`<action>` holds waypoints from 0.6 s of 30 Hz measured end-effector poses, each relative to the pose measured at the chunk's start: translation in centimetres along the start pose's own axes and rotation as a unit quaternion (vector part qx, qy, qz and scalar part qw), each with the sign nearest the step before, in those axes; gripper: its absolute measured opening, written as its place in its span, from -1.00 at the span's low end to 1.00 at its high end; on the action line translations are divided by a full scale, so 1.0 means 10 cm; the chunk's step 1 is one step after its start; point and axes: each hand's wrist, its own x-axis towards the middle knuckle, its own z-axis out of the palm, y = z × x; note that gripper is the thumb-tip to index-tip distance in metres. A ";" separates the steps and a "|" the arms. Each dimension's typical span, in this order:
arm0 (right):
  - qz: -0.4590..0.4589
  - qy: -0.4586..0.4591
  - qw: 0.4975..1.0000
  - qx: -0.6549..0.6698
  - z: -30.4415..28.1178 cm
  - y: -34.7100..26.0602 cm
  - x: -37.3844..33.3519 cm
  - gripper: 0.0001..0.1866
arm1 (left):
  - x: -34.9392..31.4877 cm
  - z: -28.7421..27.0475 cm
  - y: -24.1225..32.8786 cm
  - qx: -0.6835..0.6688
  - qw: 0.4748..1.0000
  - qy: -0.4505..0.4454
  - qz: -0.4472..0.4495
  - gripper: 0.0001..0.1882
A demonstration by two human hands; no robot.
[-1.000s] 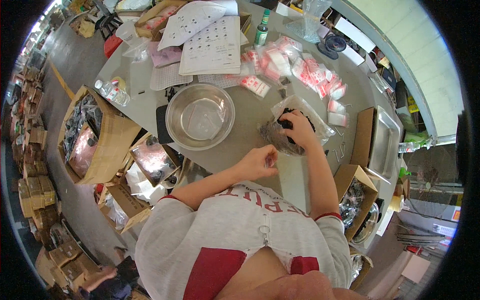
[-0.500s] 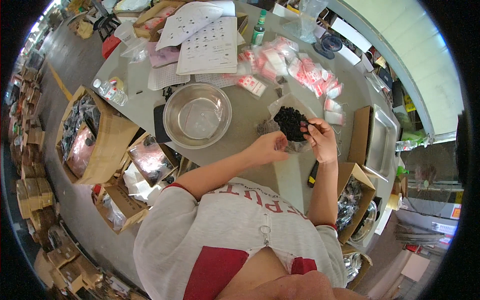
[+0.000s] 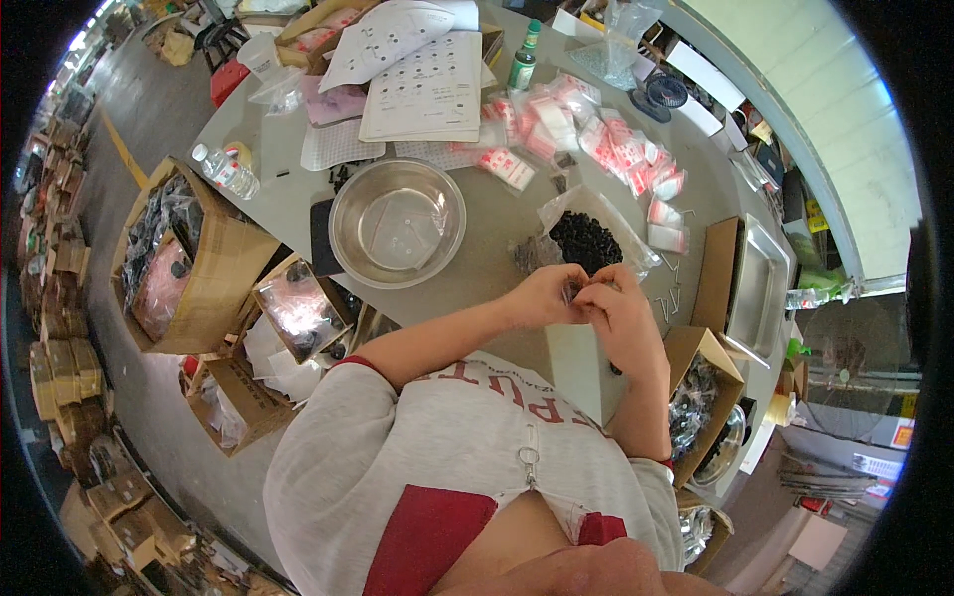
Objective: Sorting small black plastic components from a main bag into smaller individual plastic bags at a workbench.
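My left hand (image 3: 549, 296) and my right hand (image 3: 618, 310) meet at the near side of a pile of small black parts (image 3: 586, 238). The fingers of both are closed and pressed together at the tips. Something small and dark shows between them, too small and covered to name. Behind the fingertips, the black parts lie on an open clear plastic bag (image 3: 633, 245) on the table. To the left stands a round metal bowl (image 3: 341, 236) with a flat clear plastic bag (image 3: 407, 238) inside.
Red-and-white small plastic bags (image 3: 547, 119) are spread behind the pile, near a green bottle (image 3: 524, 62). Printed sheets (image 3: 422, 94) lie at the back. Bent metal rods (image 3: 674, 298) and a metal tray (image 3: 760, 288) are to the right. Cardboard boxes (image 3: 219, 288) crowd the left.
My right hand has left the black pile and come down and left to meet my left hand. My left hand has moved slightly right, its fingers now against the right ones.
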 end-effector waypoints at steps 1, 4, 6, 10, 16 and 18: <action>-0.001 -0.001 1.000 -0.001 0.01 -0.01 -0.01 -0.82 | 0.00 0.00 -0.06 0.020 0.999 -0.009 0.029 -0.66; 0.004 -0.047 0.999 -0.003 0.03 -0.03 0.00 -0.79 | -0.04 -0.01 -0.07 0.027 0.997 -0.040 0.061 -0.65; 0.024 -0.064 0.997 0.023 0.00 -0.08 0.05 -0.75 | -0.08 0.01 0.00 0.014 0.996 -0.060 0.063 -0.63; 0.080 -0.029 0.985 0.148 -0.05 -0.03 0.18 -0.67 | -0.14 -0.01 0.03 -0.043 0.996 -0.051 0.059 -0.68; 0.149 -0.044 0.988 0.024 0.40 1.19 0.57 -0.46 | -0.20 -0.08 -0.02 -0.037 0.993 -0.093 0.063 -0.70; 0.000 -0.060 0.983 -0.173 0.63 1.22 0.62 -0.27 | -0.27 -0.11 -0.02 -0.059 0.993 -0.096 0.040 -0.69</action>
